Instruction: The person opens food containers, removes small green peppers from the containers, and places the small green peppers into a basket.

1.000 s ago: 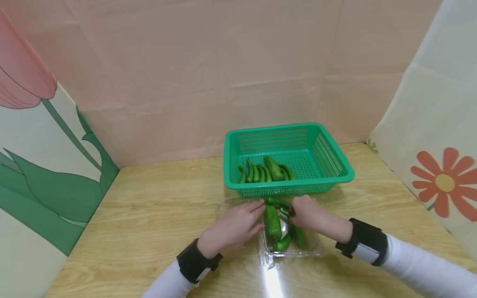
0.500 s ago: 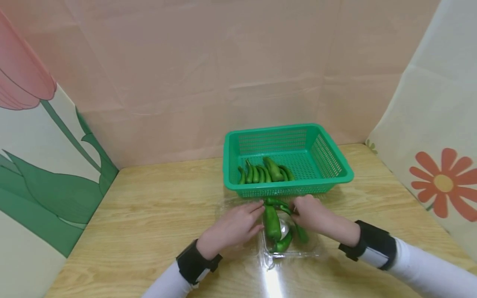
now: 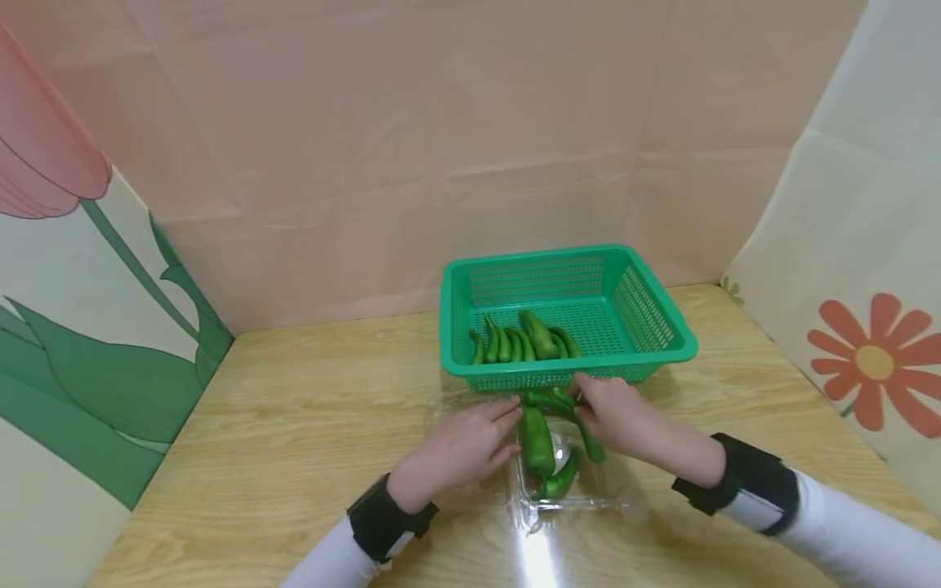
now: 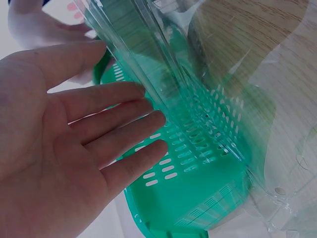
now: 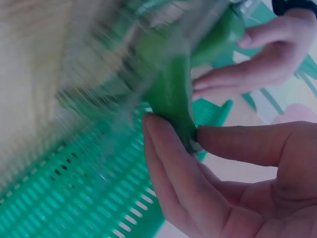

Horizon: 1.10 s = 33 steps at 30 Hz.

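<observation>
My right hand (image 3: 625, 420) pinches a long green pepper (image 3: 590, 441) near one end, over the right side of a clear plastic container (image 3: 581, 501). In the right wrist view, thumb and fingers close on that pepper (image 5: 171, 96). Several other green peppers lie in the container, among them a thick one (image 3: 537, 445) at its left and a curved one (image 3: 560, 480) at the near end. My left hand (image 3: 463, 449) has its fingers extended along the container's left side. The left wrist view shows those fingertips at the clear wall (image 4: 168, 64), with nothing gripped.
Just behind the container stands a green perforated basket (image 3: 566, 371), with several green peppers (image 3: 515, 343) lined up inside toward its front left. The container's clear lid (image 3: 448, 400) lies folded out to the left, partly under my left hand. Wood tabletop (image 3: 316, 408) extends leftward.
My right hand has shifted slightly away from me, toward the basket, and the pinched pepper has been drawn the same way and tilted. The left hand stays in place.
</observation>
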{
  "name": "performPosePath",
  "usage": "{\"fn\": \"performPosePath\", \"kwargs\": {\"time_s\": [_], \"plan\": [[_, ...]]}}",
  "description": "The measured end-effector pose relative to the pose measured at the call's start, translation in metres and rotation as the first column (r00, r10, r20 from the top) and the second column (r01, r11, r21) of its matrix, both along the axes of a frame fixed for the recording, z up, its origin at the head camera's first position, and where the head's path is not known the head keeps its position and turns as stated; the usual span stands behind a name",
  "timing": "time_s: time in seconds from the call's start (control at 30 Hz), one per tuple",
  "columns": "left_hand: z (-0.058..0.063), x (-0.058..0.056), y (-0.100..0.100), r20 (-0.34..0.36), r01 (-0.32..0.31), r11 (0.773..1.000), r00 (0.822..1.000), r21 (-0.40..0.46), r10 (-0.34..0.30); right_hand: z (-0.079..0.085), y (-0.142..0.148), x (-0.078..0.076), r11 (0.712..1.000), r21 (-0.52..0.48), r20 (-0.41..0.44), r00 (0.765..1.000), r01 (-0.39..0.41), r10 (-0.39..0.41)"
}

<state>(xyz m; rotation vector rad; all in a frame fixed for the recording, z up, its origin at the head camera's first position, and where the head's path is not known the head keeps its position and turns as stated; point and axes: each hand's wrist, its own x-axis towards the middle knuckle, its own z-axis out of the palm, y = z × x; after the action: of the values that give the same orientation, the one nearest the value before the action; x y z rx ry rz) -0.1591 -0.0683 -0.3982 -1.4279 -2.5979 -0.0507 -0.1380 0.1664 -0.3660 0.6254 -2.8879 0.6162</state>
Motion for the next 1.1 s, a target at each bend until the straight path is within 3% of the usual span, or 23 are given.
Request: {"fn": "performPosePath", "kwargs": {"time_s": [0.53, 1.1], "plan": [[-0.001, -0.001, 0.000, 0.000, 0.000, 1.000, 1.000, 0.000, 0.000, 0.045, 0.005, -0.017, 1.000, 0.004, -0.082, 0.997, 0.008, -0.008], [-0.001, 0.000, 0.000, 0.014, -0.009, 1.000, 1.000, -0.006, 0.009, 0.075, 0.011, -0.062, 0.996, 0.033, 0.025, 0.996, 0.081, -0.082]]}}
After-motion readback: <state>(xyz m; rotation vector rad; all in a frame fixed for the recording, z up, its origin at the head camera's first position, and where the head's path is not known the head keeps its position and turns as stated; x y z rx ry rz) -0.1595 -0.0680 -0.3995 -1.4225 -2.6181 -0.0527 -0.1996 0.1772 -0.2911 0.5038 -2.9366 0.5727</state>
